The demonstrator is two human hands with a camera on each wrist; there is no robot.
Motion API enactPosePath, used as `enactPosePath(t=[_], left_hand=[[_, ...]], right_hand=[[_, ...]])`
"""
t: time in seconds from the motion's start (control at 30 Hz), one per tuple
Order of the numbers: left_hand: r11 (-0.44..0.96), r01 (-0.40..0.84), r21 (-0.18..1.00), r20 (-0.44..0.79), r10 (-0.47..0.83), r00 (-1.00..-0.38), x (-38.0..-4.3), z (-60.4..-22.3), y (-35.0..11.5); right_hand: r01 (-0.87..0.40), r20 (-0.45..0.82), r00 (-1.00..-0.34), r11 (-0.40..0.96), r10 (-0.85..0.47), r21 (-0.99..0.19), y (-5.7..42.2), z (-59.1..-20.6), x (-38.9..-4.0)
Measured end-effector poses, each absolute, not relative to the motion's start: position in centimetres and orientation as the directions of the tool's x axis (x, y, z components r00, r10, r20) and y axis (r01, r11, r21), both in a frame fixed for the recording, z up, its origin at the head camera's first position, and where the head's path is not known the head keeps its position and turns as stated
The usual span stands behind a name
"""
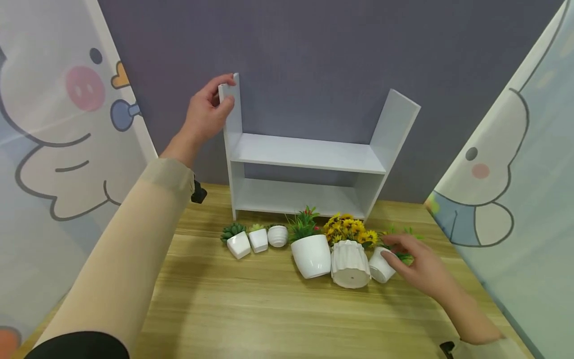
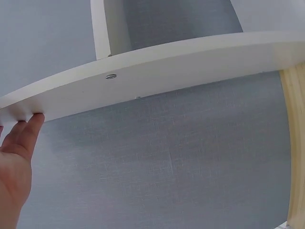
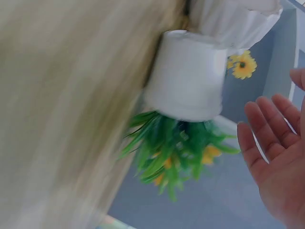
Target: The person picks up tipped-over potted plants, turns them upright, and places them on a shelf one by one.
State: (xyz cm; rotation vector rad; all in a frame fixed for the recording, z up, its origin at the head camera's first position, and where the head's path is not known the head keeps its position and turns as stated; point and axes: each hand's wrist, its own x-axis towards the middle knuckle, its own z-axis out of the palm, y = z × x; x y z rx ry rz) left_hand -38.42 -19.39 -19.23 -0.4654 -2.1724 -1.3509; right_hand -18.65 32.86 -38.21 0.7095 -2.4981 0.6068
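Note:
My left hand (image 1: 204,112) grips the top of the left side panel of a white two-tier shelf (image 1: 309,153). In the left wrist view its fingertips (image 2: 34,125) touch that panel's outer face. Over the rightmost white pot (image 1: 381,268), my right hand (image 1: 421,268) hovers with thumb and fingers spread. That pot lies on its side with a plant of green leaves and small yellow flowers (image 3: 171,148). The right wrist view shows the fingers apart from it. Beside it lies a fluted white pot (image 1: 351,267) with yellow daisies (image 1: 347,228).
A larger white pot (image 1: 311,257) with a red-and-green plant lies left of the daisies. Several small white succulent pots (image 1: 239,245) lie farther left. The shelf stands on a wooden table (image 1: 251,309) against a grey backing (image 1: 309,60). Cartoon-printed curtains (image 1: 40,199) flank both sides.

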Motion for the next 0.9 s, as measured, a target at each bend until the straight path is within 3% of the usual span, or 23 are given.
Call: enactPosePath(t=[0.3, 0.6, 0.9], left_hand=[[0.429, 0.545, 0.721, 0.601, 0.005, -0.799, -38.3, -19.0, -19.1], [0.425, 0.532, 0.732, 0.592, -0.009, -0.806, -38.0, -18.9, -19.3], [0.406, 0.571, 0.714, 0.626, -0.005, -0.780, -37.9, -19.1, -19.3]], right_hand=[[-0.538, 0.498, -0.783, 0.808, -0.373, -0.241, 35.5, -39.9, -18.1], [-0.434, 0.380, -0.868, 0.859, -0.319, -0.271, 35.9, -40.9, -18.1], [-0.413, 0.370, -0.876, 0.876, -0.309, -0.247, 35.9, -41.5, -18.2]])
